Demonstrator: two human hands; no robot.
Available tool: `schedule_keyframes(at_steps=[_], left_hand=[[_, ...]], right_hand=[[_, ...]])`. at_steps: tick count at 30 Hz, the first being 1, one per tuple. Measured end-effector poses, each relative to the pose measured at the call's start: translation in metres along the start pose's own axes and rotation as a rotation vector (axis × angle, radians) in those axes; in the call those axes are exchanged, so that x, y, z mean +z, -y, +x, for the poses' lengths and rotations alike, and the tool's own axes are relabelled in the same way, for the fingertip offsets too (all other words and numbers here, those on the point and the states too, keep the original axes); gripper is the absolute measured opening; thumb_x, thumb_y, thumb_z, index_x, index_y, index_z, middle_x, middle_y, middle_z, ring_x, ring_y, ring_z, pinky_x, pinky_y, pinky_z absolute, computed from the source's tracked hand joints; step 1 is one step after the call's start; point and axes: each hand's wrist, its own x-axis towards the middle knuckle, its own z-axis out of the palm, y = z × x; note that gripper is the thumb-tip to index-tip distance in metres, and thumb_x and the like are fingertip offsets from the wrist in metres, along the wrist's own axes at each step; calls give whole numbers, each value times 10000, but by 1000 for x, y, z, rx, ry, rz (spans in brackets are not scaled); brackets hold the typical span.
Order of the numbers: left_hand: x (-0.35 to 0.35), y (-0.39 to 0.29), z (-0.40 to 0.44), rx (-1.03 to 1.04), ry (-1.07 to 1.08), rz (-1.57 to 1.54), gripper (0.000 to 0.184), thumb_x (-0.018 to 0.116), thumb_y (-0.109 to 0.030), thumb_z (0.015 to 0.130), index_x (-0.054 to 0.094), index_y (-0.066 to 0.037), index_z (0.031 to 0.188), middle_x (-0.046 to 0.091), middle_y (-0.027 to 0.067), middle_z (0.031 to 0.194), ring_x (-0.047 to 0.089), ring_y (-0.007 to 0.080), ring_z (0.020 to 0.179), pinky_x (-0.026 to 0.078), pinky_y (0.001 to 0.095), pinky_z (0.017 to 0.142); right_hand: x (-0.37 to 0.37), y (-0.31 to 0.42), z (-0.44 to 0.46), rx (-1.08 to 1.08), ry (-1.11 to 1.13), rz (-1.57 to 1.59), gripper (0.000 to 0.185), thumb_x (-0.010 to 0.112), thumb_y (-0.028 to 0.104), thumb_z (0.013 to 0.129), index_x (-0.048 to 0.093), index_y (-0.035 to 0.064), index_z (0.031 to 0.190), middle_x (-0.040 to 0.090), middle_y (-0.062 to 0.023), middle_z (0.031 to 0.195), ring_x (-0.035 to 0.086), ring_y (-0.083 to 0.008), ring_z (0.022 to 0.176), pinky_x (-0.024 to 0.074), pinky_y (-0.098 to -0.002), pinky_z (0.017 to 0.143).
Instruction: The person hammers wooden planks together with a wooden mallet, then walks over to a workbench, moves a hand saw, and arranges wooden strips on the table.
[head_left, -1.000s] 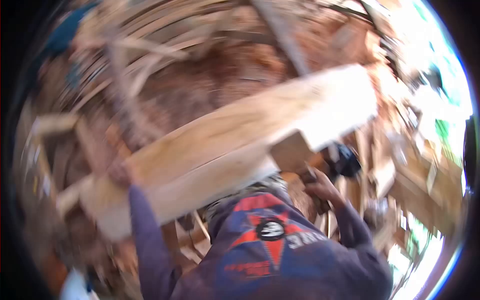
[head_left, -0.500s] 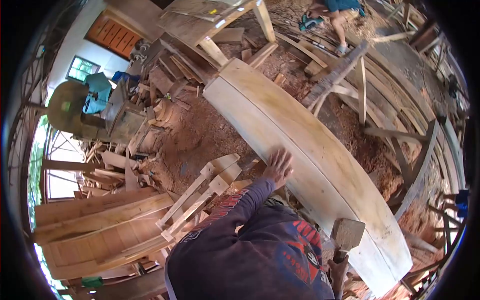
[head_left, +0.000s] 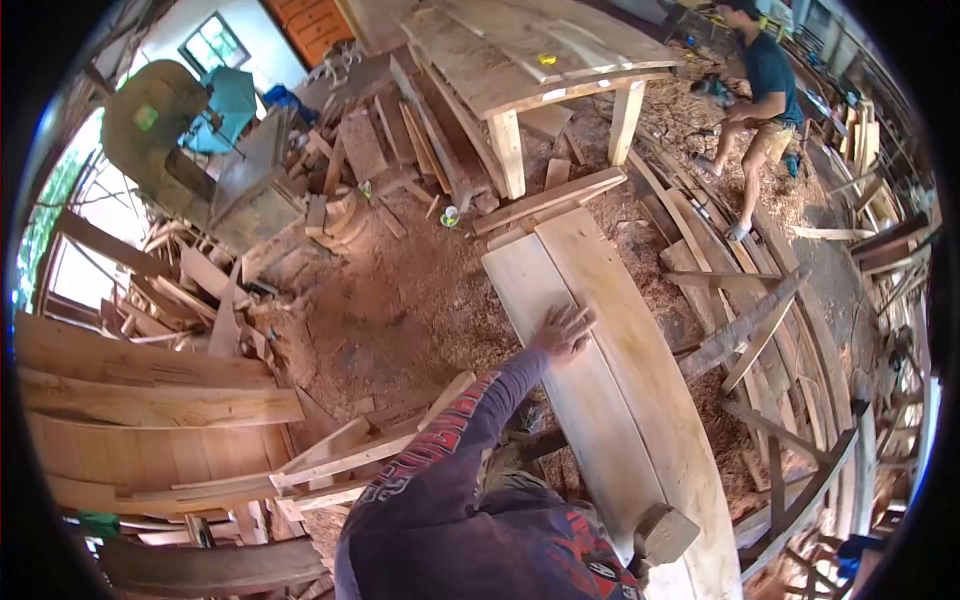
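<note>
My left hand lies on the upper part of a long, curved wooden panel, fingers spread across the surface close to a lengthwise seam. It holds nothing. Down at the panel's near end, a squarish wooden block-headed tool rests on or just over the wood; I cannot tell whether it touches. My right hand is out of sight, hidden by my shirt and the lower edge of the view, so its grip on this tool does not show.
A wooden table stands beyond the panel's far end. A person sits at the upper right by a power tool. A large band saw is at the left. Wooden trestles and offcuts lie around; shavings cover the floor.
The view has tilted up and shifted, showing more of the table and the person. My left hand stays flat on the panel. My right hand, earlier around the block-headed tool's handle, has left view.
</note>
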Motion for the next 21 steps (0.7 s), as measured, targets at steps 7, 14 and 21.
schedule_keyframes(at_steps=[7,14,21], left_hand=[[-6,17,23,-9,-67,-6,564,459,-433,972,409,-222,1493,323,78,1580,305,373,1437,215,626,1145],[-17,16,27,-14,-16,-22,575,508,-412,951,417,-238,1492,329,109,1575,301,390,1435,198,625,1153],[2,14,28,111,-144,162,542,510,-342,949,445,-214,1471,365,116,1555,391,381,1373,268,601,1122]], right_hand=[[34,-3,-6,120,-153,41,267,774,119,702,539,31,792,529,-2,686,494,-124,602,411,-306,502],[46,73,-19,210,-140,172,226,693,64,645,483,78,728,485,23,647,512,-127,564,397,-274,523],[63,68,-14,-55,-128,360,487,724,77,752,610,-31,1213,626,-14,856,557,-114,767,487,-291,685]])
